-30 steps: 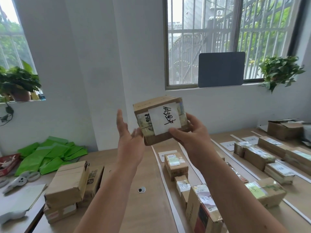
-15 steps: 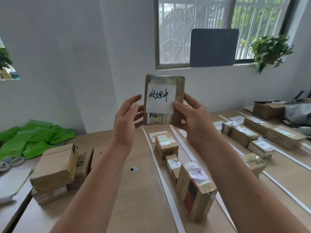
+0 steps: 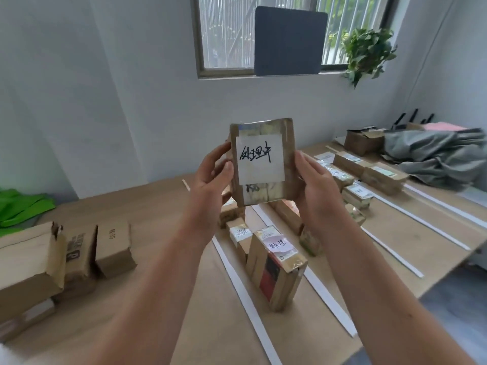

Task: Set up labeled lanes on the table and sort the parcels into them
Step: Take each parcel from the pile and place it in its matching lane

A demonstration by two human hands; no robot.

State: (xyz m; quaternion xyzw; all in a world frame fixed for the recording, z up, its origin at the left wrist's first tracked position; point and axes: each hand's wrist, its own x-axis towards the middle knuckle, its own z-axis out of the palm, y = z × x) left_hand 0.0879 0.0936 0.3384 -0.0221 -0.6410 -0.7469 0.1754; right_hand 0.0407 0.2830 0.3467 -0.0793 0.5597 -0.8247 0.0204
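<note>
Both hands, left hand (image 3: 210,177) and right hand (image 3: 313,183), grip the cardboard parcel (image 3: 262,162) upright at centre frame, handwritten label (image 3: 261,159) facing them, likely to choose its lane.

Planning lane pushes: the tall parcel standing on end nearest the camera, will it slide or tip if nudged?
Likely tips: the tall parcel stands on its narrow end, taller than its base. Probably stiff: cardboard with square edges. Glossy tape may make a grip slippery.

Wooden table (image 3: 163,206) holds parcels (image 3: 276,270) between white strips (image 3: 236,283).
</note>
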